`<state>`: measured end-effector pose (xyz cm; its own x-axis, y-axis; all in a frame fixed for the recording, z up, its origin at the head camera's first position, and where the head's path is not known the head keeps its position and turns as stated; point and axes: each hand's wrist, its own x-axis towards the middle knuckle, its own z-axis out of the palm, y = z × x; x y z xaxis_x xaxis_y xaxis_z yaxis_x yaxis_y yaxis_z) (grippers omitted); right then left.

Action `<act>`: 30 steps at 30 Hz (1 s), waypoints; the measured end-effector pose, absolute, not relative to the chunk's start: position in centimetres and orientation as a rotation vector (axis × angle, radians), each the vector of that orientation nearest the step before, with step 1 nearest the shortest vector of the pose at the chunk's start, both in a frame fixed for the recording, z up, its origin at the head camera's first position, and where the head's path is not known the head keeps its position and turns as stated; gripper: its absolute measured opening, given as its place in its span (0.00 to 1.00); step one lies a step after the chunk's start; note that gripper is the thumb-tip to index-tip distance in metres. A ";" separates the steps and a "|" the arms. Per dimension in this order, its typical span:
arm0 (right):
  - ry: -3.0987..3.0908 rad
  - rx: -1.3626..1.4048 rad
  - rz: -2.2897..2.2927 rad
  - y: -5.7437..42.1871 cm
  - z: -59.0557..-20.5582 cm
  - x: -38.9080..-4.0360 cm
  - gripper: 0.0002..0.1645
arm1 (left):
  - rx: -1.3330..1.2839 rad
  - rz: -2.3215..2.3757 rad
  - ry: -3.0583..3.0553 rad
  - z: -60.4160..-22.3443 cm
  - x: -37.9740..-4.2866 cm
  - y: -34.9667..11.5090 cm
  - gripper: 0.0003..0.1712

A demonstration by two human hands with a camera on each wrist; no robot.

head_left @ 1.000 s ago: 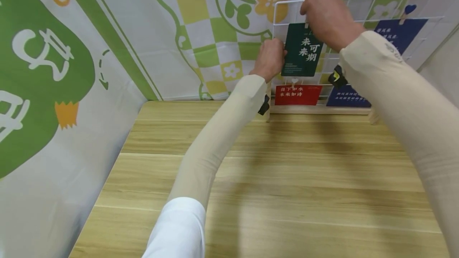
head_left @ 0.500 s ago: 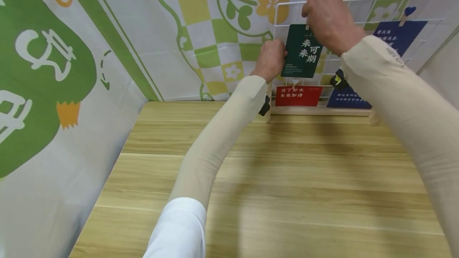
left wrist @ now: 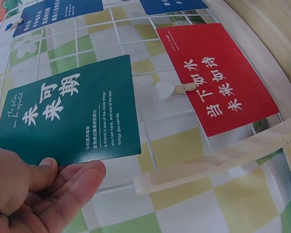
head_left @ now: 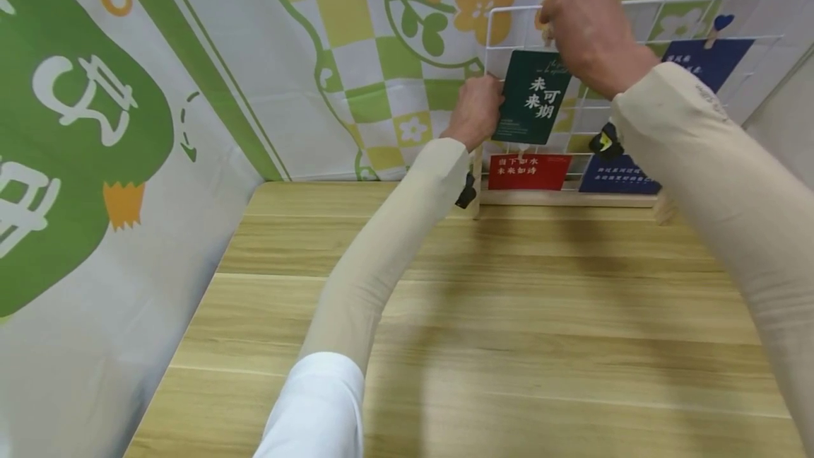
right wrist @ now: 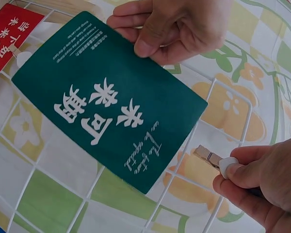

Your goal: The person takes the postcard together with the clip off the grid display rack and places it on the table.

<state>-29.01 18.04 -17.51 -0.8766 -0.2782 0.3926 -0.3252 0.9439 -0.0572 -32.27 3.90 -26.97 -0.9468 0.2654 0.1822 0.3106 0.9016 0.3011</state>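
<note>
Spreading below the fingers of both hands is a wood-grain table (head_left: 547,373); beyond them hangs a fabric backdrop (head_left: 352,9) of green checks and orange flowers. A white wire grid (head_left: 488,34) stands just behind the fingertips. The left hand (head_left: 475,112) pinches one long edge of a glossy, dark-green rectangular postcard (left wrist: 72,107) between thumb and fingers. Near the card's top edge but apart from it, the right hand (head_left: 588,27) pinches a wooden clothespin (right wrist: 208,158) by its white heart. White characters on the postcard read 未来可期, with small English print beginning "A friend is one of the nicest things". Below the left fingers, a red card (left wrist: 218,53) on the grid reads 当下如水 未来如诗.
</note>
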 end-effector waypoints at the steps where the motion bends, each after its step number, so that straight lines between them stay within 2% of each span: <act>1: -2.714 0.435 0.172 18.1 -17.5 -29.0 0.16 | -0.466 -0.488 -2.920 -27.1 -32.3 3.7 0.14; 6: -2.785 0.372 0.224 18.7 -17.4 -28.8 0.18 | -0.551 -0.510 -2.882 -27.5 -32.3 2.7 0.13; 14: -2.807 0.322 0.374 19.7 -17.6 -28.2 0.23 | -0.537 -0.612 -2.947 -27.9 -32.2 0.7 0.16; 30: -2.779 0.326 0.351 22.0 -19.0 -27.6 0.19 | -0.540 -0.922 -3.003 -29.6 -32.2 -4.4 0.22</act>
